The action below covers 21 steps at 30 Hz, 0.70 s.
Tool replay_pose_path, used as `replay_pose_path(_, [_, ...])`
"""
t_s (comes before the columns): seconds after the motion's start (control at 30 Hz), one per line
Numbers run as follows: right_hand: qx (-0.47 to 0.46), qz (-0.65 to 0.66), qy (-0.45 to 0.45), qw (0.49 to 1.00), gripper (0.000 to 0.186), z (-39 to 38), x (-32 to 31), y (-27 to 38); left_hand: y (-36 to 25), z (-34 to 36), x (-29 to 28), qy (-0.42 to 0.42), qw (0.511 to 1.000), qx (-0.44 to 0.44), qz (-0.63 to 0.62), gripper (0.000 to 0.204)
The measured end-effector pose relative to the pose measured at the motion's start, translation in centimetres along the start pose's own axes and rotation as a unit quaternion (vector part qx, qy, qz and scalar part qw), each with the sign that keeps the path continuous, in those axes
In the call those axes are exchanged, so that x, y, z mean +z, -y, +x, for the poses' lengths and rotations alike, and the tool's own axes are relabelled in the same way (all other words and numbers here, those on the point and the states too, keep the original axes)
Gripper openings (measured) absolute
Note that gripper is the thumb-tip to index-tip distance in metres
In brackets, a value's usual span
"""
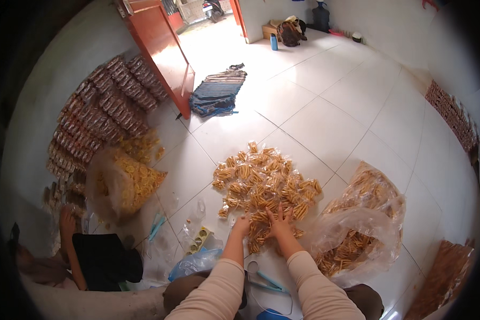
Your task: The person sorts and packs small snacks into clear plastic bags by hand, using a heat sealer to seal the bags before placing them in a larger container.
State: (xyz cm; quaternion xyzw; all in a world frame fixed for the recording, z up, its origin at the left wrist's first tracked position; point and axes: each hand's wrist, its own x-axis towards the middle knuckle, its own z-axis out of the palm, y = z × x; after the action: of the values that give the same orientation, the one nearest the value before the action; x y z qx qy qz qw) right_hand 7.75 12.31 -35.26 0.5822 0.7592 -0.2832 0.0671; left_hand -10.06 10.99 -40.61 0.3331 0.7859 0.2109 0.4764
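A heap of clear plastic packets (pixel 261 176) filled with golden-brown stick snacks lies on the floor in front of me. Both arms reach into its near edge. My right hand (pixel 280 222) rests on the packets, its fingers spread and none closed round a packet. My left hand (pixel 241 226) is against the packets at the heap's near left; its fingers are mostly hidden. Between my hands lies a snack packet (pixel 258 230). To the right, a large clear bag (pixel 357 218) gapes toward me with loose stick snacks inside.
A large bag of yellow snacks (pixel 136 184) stands left, before stacked packets (pixel 101 101). Between my arms lies a light-blue sealer-like tool (pixel 269 284). A power strip (pixel 199 240) and blue plastic bag (pixel 194 263) lie left. Another person's arm (pixel 74 261) shows lower left. A red door (pixel 162 48) stands open.
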Motion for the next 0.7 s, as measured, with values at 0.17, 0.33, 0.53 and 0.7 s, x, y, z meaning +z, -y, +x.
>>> replay_pose_path(0.17, [0.004, -0.028, -0.001, 1.0, 0.104, 4.4, 2.3, 0.2, 2.6, -0.2, 5.1, -0.215, 0.976, 0.023, -0.042, 0.032])
replay_pose_path(0.33, [0.038, -0.002, 0.079, 0.996, 0.083, 4.3, -2.2, 2.0, 2.0, -0.6, 6.2, -0.242, 0.956, 0.028, -0.165, 0.031])
replay_pose_path(0.53, [0.02, -0.008, 0.009, 1.0, 0.084, 4.1, -0.7, 1.1, 0.1, -0.9, 6.1, -0.284, 0.929, 0.016, -0.237, 0.03])
replay_pose_path(0.7, [0.014, 0.003, -0.037, 0.999, 0.079, 2.8, -0.1, 1.6, 0.8, 0.0, 6.4, -0.32, 0.879, -0.044, -0.35, 0.03])
